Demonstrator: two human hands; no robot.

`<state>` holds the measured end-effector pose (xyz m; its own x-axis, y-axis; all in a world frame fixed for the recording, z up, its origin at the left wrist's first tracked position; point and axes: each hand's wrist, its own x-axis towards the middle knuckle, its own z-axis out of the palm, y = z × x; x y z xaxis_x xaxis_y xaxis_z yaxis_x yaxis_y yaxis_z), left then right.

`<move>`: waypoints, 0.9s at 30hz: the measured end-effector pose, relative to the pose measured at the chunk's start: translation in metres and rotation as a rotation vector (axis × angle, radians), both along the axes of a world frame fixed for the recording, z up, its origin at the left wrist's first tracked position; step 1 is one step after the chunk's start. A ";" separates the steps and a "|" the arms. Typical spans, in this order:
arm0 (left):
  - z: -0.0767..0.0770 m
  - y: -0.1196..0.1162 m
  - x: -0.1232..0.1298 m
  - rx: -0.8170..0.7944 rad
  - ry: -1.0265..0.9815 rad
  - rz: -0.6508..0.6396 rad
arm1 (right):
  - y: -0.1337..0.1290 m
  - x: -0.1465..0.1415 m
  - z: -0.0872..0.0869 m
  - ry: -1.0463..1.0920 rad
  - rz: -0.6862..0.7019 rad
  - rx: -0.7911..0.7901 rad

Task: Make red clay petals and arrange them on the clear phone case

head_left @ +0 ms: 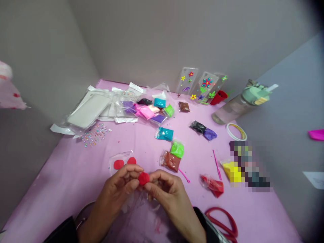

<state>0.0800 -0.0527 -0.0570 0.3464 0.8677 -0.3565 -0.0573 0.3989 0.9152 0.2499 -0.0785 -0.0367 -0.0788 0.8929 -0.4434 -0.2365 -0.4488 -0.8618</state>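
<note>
Between the fingertips of both hands is a small round red clay piece (143, 178). My left hand (124, 184) pinches its left side, and my right hand (162, 187) holds its right side. Just beyond my left hand lies a clear phone case (113, 157) with two flattened red clay ovals (118, 164) on it. My left fingers cover its lower part. Wrapped brown clay (171, 161) and green clay (177, 149) rest beyond my right hand. An opened red clay packet (213, 185) is to the right.
Red-handled scissors (234, 222) lie at the lower right. A bottle (235, 104), white tape roll (236, 131) and yellow clay (232, 172) are on the right. Packaged cases (88, 109), gem stickers (95, 135) and clay packets fill the back left. Decorated cases (187, 81) lean at the wall.
</note>
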 end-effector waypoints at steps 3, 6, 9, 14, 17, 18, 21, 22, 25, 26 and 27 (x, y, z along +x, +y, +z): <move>0.007 0.002 -0.001 0.010 0.044 -0.053 | 0.001 0.001 -0.001 0.022 -0.009 0.001; 0.009 0.003 -0.001 -0.010 0.034 -0.065 | 0.000 0.001 0.000 0.000 -0.002 -0.002; 0.007 0.003 -0.001 -0.015 0.043 -0.014 | 0.000 -0.001 0.002 0.004 -0.003 0.006; 0.007 0.002 -0.003 -0.001 0.051 -0.002 | -0.001 -0.002 0.001 0.032 0.004 0.012; 0.009 0.003 -0.001 -0.006 -0.002 -0.016 | -0.002 -0.001 -0.001 0.019 0.019 0.020; 0.010 0.003 0.000 -0.010 -0.011 -0.013 | -0.002 -0.001 -0.001 0.012 0.032 0.025; 0.013 0.003 0.003 0.004 0.007 -0.003 | -0.002 0.001 0.000 -0.006 0.073 0.029; 0.013 0.004 0.002 0.014 0.027 -0.002 | -0.002 0.001 0.000 -0.007 0.088 0.028; 0.014 0.008 -0.010 0.076 0.114 0.041 | -0.003 0.004 0.001 -0.008 0.103 0.035; 0.015 0.010 -0.018 0.106 0.157 0.068 | -0.004 0.005 0.000 -0.010 0.098 0.040; 0.016 0.014 -0.027 0.136 0.202 0.108 | -0.004 0.006 0.000 -0.016 0.091 0.042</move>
